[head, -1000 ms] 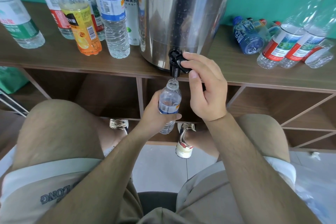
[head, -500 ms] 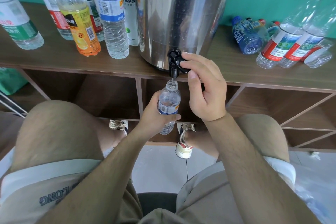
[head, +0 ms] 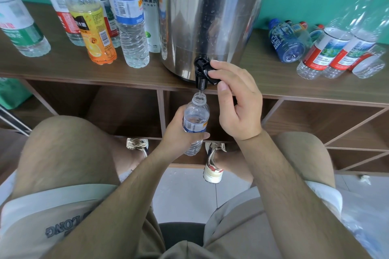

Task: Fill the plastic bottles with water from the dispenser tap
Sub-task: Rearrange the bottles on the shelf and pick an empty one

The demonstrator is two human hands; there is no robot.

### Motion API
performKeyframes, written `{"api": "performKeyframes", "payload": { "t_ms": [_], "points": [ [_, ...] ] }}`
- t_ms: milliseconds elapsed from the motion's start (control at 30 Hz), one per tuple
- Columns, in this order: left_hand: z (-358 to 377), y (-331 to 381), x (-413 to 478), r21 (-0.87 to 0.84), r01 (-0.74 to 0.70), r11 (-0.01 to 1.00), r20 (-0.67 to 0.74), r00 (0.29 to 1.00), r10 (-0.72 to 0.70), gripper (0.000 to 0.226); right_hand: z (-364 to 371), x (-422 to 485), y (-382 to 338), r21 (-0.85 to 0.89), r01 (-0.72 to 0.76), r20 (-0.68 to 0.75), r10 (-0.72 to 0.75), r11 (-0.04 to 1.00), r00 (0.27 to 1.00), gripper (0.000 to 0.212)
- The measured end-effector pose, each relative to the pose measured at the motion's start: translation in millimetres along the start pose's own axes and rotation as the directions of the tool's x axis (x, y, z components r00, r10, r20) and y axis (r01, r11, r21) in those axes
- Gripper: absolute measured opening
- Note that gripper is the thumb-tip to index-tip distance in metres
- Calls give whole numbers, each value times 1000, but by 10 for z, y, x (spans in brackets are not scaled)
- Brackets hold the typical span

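Observation:
A small clear plastic bottle (head: 196, 120) with a blue label stands uncapped right under the black tap (head: 202, 71) of the steel water dispenser (head: 208, 17). My left hand (head: 181, 134) grips the bottle around its lower half. My right hand (head: 235, 101) pinches the tap's lever between thumb and fingers. A thin stream of water runs from the spout into the bottle's mouth.
On the wooden shelf (head: 63, 69) left of the dispenser stand several upright bottles, among them an orange-labelled one (head: 92, 33) and a clear one (head: 130, 27). At the right lie a blue bottle (head: 284, 42) and red-labelled bottles (head: 328, 48). Open cubbies lie below; my knees flank the hands.
Nothing has visibly moved; both hands keep their hold while water keeps running into the bottle.

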State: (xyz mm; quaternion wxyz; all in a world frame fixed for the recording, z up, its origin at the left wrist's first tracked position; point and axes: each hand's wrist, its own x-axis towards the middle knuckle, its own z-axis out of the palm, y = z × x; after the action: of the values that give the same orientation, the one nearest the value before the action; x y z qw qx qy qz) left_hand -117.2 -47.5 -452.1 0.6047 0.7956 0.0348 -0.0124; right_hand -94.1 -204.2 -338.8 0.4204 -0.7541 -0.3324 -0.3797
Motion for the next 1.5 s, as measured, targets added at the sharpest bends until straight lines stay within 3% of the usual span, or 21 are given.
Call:
{"api": "performKeyframes", "payload": {
  "t_ms": [1500],
  "points": [
    [-4,-37,-3,18,9,1000,1,1000,-9,84,11,-13,42,33,14,-7,-13,999,1000,29]
  ]
}}
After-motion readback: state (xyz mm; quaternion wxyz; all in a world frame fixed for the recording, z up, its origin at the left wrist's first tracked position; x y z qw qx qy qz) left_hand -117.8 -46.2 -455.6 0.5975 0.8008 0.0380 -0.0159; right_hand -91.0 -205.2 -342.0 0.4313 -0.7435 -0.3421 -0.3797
